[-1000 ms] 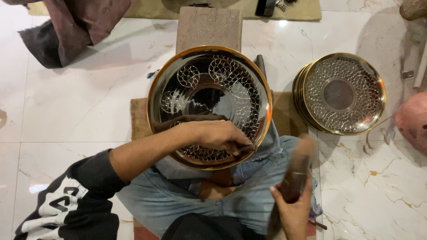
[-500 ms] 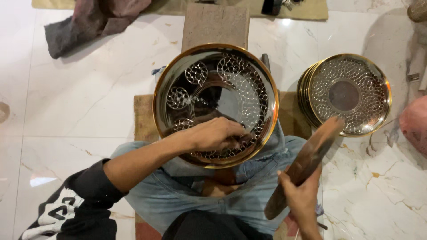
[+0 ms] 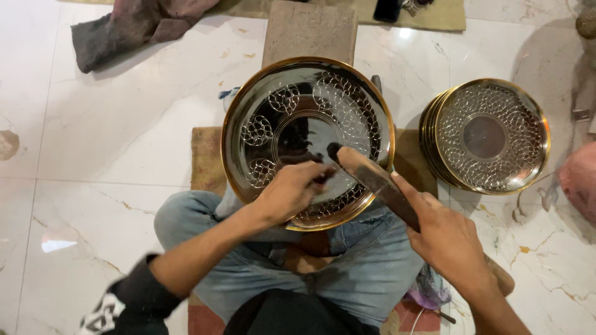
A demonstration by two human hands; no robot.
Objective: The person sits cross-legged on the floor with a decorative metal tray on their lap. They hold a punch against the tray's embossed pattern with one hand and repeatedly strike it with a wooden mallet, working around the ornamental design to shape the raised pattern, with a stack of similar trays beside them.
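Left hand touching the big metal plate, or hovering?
Touching. In the head view the left hand lies flat on the near inner rim of the large metal plate, with no gap or shadow line showing between them, as it pinches a small dark tool there.

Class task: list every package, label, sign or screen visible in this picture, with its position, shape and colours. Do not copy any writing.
Dark phone-like slab: top edge, on the tan mat; flat, black, rectangular; whether its screen faces up cannot be told.
Printed sleeve cuff: bottom left, on the left arm; black fabric with white print.
No packages, signs or stuck-on labels show.
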